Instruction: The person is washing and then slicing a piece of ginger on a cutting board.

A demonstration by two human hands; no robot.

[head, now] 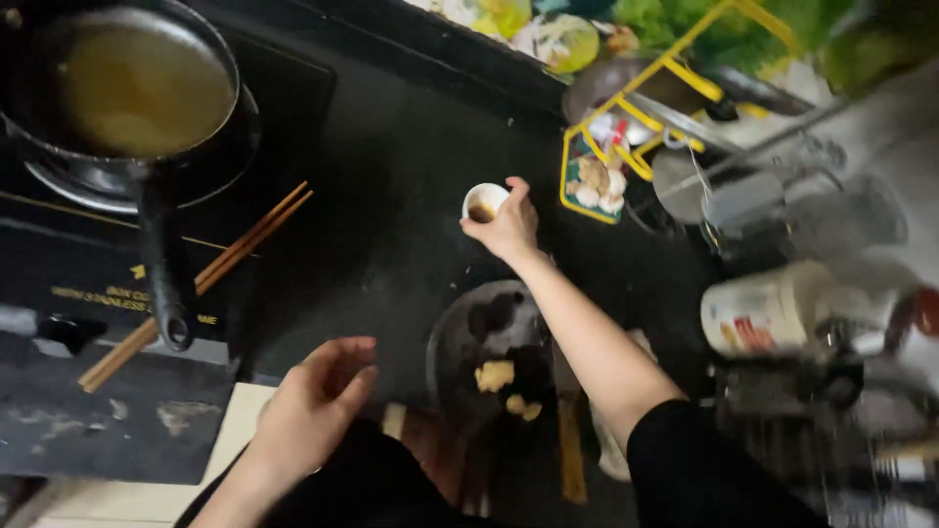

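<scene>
The right hand [507, 227] pinches a small white cup [484, 201] of brown sauce over the dark desk [391, 196]; the left hand [315, 406] hovers spread, empty, beside a dark plate [460, 332].

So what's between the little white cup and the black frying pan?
In the head view, the wooden chopsticks lie on the dark counter between the small white cup, held by the right hand, and the frying pan.

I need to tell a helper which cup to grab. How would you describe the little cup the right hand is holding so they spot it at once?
Start at the dark countertop, right of the black pan of yellowish liquid and the wooden chopsticks. Just left of the yellow wire rack, the right hand grips a small white cup. It is the only white round cup there, with brown liquid inside.
</scene>
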